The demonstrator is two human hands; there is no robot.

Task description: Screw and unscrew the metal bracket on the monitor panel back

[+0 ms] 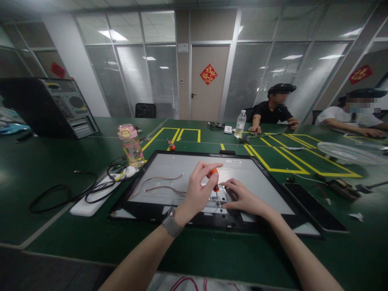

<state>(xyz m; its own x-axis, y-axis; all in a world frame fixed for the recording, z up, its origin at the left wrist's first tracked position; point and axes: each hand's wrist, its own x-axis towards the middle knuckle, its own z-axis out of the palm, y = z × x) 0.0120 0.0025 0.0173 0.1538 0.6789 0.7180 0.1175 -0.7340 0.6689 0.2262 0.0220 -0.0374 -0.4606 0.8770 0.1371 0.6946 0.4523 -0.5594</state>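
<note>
A flat display panel (169, 169) with a black frame lies face down on the green table, its pale metal back upward. My left hand (198, 188) is closed round the orange and black handle of a screwdriver (216, 186). The screwdriver stands nearly upright, its shaft reaching down to a small metal bracket (216, 200) near the panel's front edge. My right hand (242, 198) rests beside the bracket, thumb and fingers apart, touching the panel. Part of the bracket is hidden by my hands. Thin wires (165, 188) lie on the panel to the left.
Left of the panel are a white power strip (93, 198), black cables (57, 198) and a pink-lidded bottle (131, 145). Another screwdriver (171, 145) lies behind it. A phone-like black slab (315, 206) is at right. A computer case (51, 107) stands far left; two people sit across.
</note>
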